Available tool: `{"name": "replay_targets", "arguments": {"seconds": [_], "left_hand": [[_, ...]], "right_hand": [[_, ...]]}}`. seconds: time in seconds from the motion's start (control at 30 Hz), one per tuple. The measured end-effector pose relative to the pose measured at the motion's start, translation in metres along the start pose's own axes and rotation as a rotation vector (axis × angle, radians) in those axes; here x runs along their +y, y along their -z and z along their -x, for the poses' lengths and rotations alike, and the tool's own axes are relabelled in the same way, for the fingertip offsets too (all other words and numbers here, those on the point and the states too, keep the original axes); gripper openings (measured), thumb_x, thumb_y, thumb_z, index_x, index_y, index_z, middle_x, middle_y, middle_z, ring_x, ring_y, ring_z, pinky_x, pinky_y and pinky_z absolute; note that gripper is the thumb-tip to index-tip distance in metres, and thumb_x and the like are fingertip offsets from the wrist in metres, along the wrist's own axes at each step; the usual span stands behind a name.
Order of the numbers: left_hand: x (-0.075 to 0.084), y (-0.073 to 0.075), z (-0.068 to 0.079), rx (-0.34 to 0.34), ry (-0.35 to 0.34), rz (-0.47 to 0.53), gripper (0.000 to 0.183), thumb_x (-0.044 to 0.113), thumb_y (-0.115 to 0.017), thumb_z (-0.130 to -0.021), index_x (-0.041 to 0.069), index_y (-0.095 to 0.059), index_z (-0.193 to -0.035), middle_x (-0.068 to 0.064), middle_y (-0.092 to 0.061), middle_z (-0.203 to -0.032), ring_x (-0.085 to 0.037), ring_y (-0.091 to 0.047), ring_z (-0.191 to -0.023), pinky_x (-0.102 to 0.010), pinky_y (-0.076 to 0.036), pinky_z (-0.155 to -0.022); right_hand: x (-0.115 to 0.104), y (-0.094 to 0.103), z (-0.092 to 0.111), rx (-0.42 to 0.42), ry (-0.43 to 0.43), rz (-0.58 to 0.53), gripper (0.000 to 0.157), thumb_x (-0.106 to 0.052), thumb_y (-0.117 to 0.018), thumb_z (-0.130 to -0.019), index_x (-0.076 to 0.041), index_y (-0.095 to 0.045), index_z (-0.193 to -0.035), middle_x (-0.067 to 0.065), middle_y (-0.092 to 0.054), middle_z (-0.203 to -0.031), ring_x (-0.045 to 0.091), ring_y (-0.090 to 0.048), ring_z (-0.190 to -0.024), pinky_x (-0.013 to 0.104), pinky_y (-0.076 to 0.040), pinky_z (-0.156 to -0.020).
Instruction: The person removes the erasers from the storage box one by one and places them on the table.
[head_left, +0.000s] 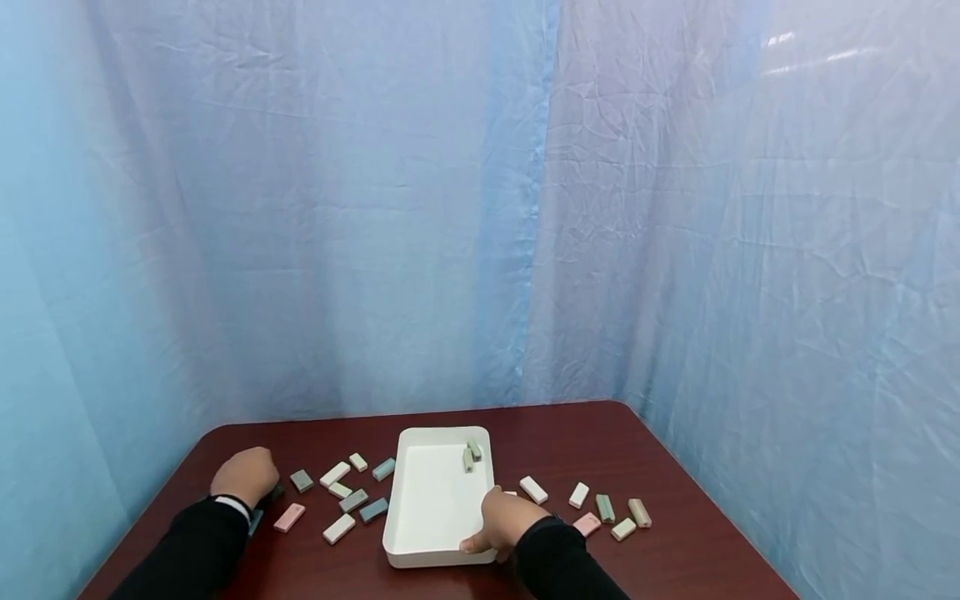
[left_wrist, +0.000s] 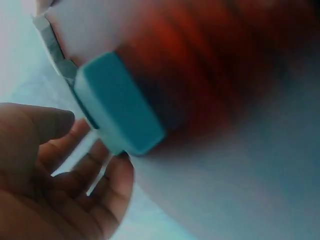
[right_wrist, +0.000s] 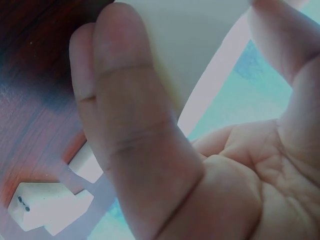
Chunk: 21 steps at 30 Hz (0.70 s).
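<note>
In the head view my left hand [head_left: 245, 475] is low over the left side of the table, its fingertips hidden. The left wrist view shows its loosely bent fingers [left_wrist: 107, 192] at the lower end of a teal block [left_wrist: 122, 102]; the thumb stands apart from that block. My right hand [head_left: 512, 523] grips the near right corner of a white tray [head_left: 438, 560], thumb over the rim and other fingers outside. Between thumb and fingers, the pale tray wall [right_wrist: 192, 45] shows in the right wrist view. Two small green blocks [head_left: 468, 460] lie inside the tray, at its far right.
Several white, grey, blue and pink blocks [head_left: 339, 529] lie scattered left of the tray. More are on the right, among them a green block [head_left: 605, 508] and a pink block [head_left: 587, 524]. Light blue curtains [head_left: 420, 208] hang around the dark red table [head_left: 547, 425].
</note>
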<state>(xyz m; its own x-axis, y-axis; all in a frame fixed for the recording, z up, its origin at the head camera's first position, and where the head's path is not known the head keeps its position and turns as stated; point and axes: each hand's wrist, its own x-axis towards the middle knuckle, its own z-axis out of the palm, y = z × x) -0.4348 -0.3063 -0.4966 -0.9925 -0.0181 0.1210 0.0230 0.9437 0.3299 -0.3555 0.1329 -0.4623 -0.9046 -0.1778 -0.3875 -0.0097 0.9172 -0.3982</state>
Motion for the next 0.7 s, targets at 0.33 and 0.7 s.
{"name": "replay_targets", "arguments": {"seconds": [0.33, 0.7], "left_hand": [[0.107, -0.025, -0.026, 0.158, -0.357, 0.002, 0.013, 0.004, -0.065, -0.099, 0.006, -0.078, -0.097, -0.010, -0.071, -0.091, -0.027, -0.068, -0.085, -0.046, -0.056, -0.075], [0.245, -0.071, -0.031, -0.270, -0.706, -0.110, 0.035, 0.019, -0.073, -0.099, 0.017, -0.071, -0.135, -0.007, -0.067, -0.132, -0.022, -0.068, -0.118, -0.039, -0.057, -0.096]], "right_hand": [[0.002, 0.000, 0.001, -0.003, -0.002, 0.005, 0.100, -0.043, -0.083, -0.092, 0.014, -0.033, -0.158, 0.023, -0.076, -0.112, 0.027, -0.067, -0.072, 0.053, -0.051, -0.110], [0.007, -0.003, -0.015, -0.057, -0.019, 0.092, 0.099, -0.058, -0.077, -0.090, 0.006, -0.043, -0.157, 0.024, -0.064, -0.143, 0.026, -0.065, -0.077, 0.048, -0.053, -0.103]]}}
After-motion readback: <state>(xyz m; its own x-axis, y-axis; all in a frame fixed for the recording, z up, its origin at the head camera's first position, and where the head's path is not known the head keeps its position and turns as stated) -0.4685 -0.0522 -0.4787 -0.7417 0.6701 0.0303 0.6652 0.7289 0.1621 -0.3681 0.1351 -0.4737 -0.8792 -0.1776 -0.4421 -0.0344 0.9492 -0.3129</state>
